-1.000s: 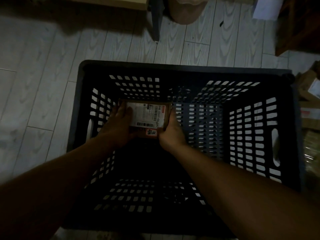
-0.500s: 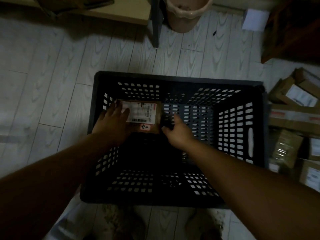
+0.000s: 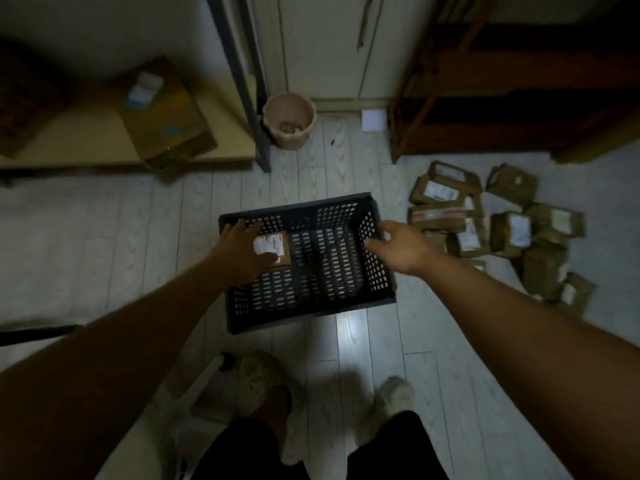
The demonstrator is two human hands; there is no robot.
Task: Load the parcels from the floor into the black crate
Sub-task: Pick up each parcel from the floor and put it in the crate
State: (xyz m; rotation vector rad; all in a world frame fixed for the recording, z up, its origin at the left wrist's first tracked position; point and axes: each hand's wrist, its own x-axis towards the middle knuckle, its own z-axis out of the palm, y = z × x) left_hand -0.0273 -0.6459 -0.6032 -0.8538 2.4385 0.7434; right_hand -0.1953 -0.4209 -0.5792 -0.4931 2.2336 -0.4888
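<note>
So we've got the black crate sitting on the pale plank floor, right in front of our shoes. One parcel is in it, down on the bottom in the far-left corner, snug by the left wall and the far wall.

The left grip is over that same corner, fingers straight and spread out toward the far-left rim. The thumb reaches across the near-left part of the parcel. It's not curled around anything, and we honestly can't tell if it's touching the parcel or just above it. The parcel sits just to the right of the palm, partly tucked under the hand.

The right grip is over the crate's right rim, fingers loose and splayed, nothing in it. It's well apart from the parcel, with most of the crate's width between them.

The parcel lies flat, white label face up, with its edges roughly square to the crate walls. The hand hides its left end, so we can't call the long axis for sure.

The pile of parcels is on the floor just right of the crate, brown packs with white labels lying every which way. A pinkish bucket stands beyond the crate.
</note>
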